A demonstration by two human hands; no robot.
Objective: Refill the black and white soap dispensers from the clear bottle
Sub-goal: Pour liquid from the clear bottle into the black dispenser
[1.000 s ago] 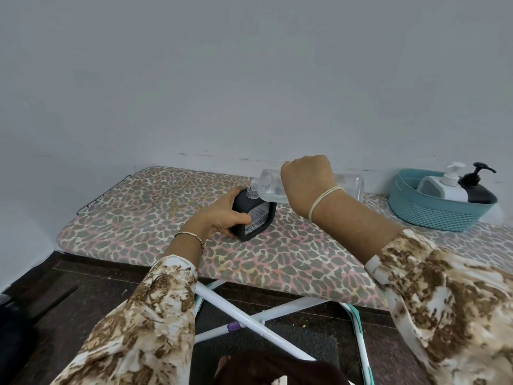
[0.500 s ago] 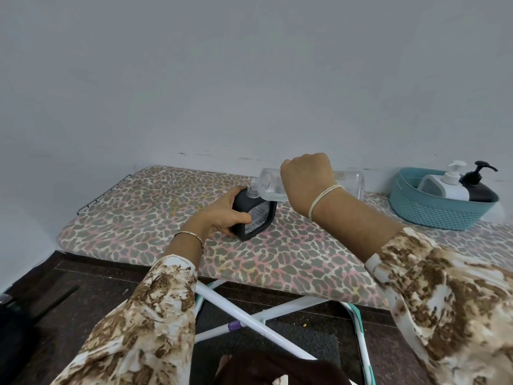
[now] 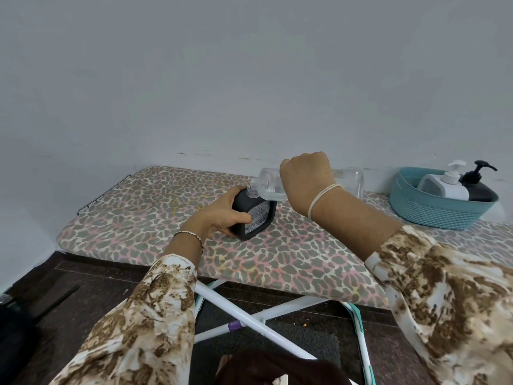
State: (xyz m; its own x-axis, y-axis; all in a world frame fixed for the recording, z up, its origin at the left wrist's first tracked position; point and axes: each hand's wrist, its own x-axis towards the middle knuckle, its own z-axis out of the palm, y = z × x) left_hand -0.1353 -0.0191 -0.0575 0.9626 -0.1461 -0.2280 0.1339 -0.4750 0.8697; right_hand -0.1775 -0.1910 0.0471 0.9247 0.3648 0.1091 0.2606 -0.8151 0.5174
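A small black dispenser bottle (image 3: 256, 218) with no pump stands tilted on the leopard-print ironing board (image 3: 291, 254). My left hand (image 3: 224, 212) grips its left side. My right hand (image 3: 306, 176) holds the clear bottle (image 3: 268, 183) lying nearly level, its neck touching the black bottle's open mouth. The clear bottle's base (image 3: 351, 180) shows beyond my fist. A white pump dispenser (image 3: 447, 184) and a black pump dispenser (image 3: 478, 187) stand in the teal basket (image 3: 433, 212) at the right.
The board is pushed against a white wall. Its white crossed legs (image 3: 249, 320) stand on a dark floor below. A wire rack (image 3: 102, 194) edges the board's left end. A dark object (image 3: 14, 320) lies on the floor at the left.
Both hands stay almost still; the clear bottle remains tipped at the black bottle's mouth, raised very slightly.
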